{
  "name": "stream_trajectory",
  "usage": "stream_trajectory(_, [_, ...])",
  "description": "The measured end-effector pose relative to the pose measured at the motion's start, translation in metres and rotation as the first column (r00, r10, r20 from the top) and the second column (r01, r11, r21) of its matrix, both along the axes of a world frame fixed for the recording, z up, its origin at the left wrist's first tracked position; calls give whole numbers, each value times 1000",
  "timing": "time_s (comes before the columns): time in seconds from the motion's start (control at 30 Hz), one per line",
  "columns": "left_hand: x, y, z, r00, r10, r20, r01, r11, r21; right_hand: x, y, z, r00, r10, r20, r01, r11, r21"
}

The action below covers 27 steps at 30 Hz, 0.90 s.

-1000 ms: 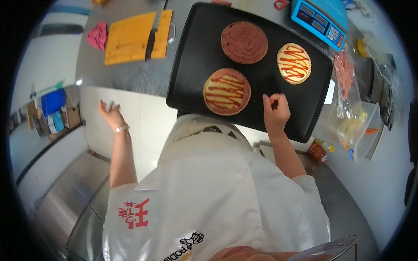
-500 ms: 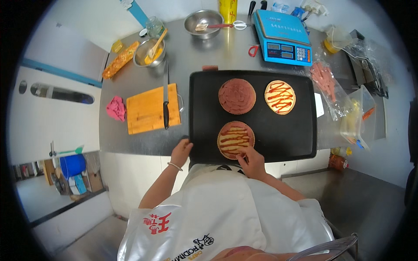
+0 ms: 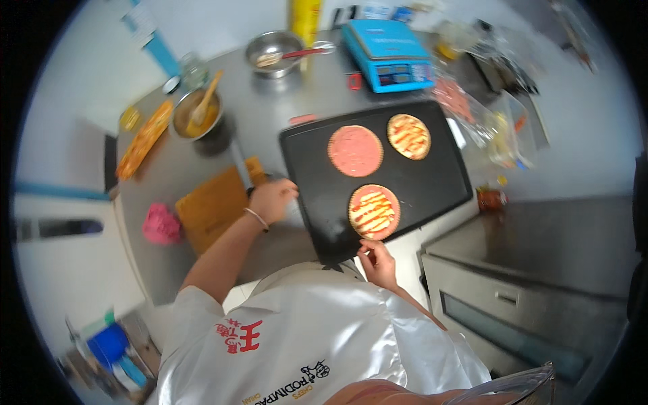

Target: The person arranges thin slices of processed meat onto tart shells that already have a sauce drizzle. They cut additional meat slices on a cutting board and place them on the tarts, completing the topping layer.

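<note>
On the black baking tray lie three round pizzas. The nearest pizza has a pink rim of topping and pale strips striped with red sauce. Behind it, another pizza is covered in pink meat slices; a paler pizza with red sauce stripes lies at the far right. My left hand is closed at the tray's left rim, close to the handle of a long knife. Just below the nearest pizza, my right hand has its fingers bent together at the front rim; what they hold is hidden.
Left of the tray are a wooden cutting board, a pink cloth, a long loaf and a bowl with a wooden spoon. Behind stand a metal bowl and a blue scale. Bagged pink sticks lie right.
The view has tilted and shifted. My right hand has drawn back from the nearest pizza to the tray's front rim. My left hand has moved farther up the tray's left side.
</note>
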<state>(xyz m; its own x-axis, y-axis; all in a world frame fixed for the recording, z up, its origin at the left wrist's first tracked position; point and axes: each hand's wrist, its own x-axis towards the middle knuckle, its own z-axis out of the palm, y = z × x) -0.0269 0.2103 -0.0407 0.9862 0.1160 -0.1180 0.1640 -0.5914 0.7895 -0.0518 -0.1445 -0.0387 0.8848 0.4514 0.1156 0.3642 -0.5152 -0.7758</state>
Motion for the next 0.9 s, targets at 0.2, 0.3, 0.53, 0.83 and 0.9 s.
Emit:
stream_trajectory(0.2, [53, 18, 6, 982, 58, -182, 31, 891, 452, -64, -20, -12, 898, -407, -168, 399, 913, -81])
stream_trajectory(0.3, [46, -14, -8, 948, 1, -318, 81, 967, 243, -79, -49, -14, 871, -483, -90, 459, 865, -202])
stream_trajectory(0.53, [37, -34, -55, 948, 238, -211, -234, 971, 46, 34, -156, 7, 872, -442, 210, 487, 821, -298])
stream_trajectory(0.83, [10, -80, -63, 860, 489, 145, -509, 805, 304, 460, -353, -28, 792, -518, 323, 609, 711, -352])
stream_trajectory(0.9, [-5, -108, -24, 810, 492, 320, -578, 764, 288, 533, -326, -56, 797, -572, 192, 604, 746, -281])
